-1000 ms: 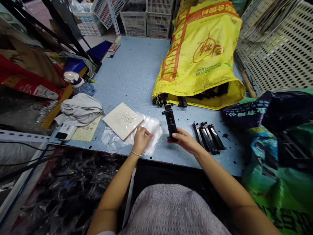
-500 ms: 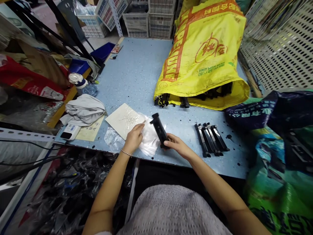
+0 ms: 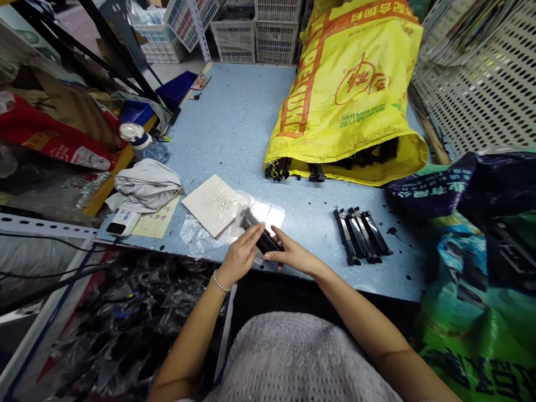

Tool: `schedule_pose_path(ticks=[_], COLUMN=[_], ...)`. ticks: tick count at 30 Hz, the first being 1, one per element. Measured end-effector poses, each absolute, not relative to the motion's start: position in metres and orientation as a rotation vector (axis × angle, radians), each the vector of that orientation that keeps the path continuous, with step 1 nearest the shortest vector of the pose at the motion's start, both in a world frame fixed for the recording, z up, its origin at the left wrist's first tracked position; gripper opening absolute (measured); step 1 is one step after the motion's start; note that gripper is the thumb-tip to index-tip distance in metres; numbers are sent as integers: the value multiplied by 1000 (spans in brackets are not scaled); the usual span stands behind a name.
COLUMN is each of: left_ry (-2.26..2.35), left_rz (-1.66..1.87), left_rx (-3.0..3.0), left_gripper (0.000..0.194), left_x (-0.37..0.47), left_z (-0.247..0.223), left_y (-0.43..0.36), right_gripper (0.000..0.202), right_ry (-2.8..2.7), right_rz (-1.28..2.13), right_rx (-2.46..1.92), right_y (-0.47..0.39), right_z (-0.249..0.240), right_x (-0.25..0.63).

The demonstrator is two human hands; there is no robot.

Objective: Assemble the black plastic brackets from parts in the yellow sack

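One long, black, plastic-looking bracket (image 3: 267,242) is in the right hand (image 3: 293,254), likely light, stiff, best pinched by its sides! Left hand (image 3: 240,259) sits alongside, grip unclear.

Hands close together ahead of torso, just apart. Left hand (image 3: 239,258): back up, fingers nearly straight and bunched, aimed forward-right. Right hand (image 3: 295,252): thumb and fingers opposed, gripping, aimed left. Left forearm (image 3: 193,326) and right forearm (image 3: 362,310) angle inward, elbows bent.
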State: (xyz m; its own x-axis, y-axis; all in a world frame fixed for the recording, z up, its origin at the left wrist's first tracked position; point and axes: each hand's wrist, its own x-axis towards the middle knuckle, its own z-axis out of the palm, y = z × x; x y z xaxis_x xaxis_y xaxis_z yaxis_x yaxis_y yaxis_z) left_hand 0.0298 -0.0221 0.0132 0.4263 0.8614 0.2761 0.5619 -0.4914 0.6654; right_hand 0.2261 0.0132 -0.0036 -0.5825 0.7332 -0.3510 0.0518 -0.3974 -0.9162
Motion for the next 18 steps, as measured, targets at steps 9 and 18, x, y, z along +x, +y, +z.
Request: schedule_pose_path(ticks=[9,18], left_ry=[1175,2019], left_rz=[856,319], left_rx=[2238,1436], left_gripper=[70,39], left_x=[35,-127], left_z=[31,56], left_y=[-56,-149], right_gripper=[72,49], right_ry=[-1607,-1723], right_rz=[1754,2041], right_rx=[-958,-730], right_y=[-9,-16], right_z=[26,58], right_x=[224,255])
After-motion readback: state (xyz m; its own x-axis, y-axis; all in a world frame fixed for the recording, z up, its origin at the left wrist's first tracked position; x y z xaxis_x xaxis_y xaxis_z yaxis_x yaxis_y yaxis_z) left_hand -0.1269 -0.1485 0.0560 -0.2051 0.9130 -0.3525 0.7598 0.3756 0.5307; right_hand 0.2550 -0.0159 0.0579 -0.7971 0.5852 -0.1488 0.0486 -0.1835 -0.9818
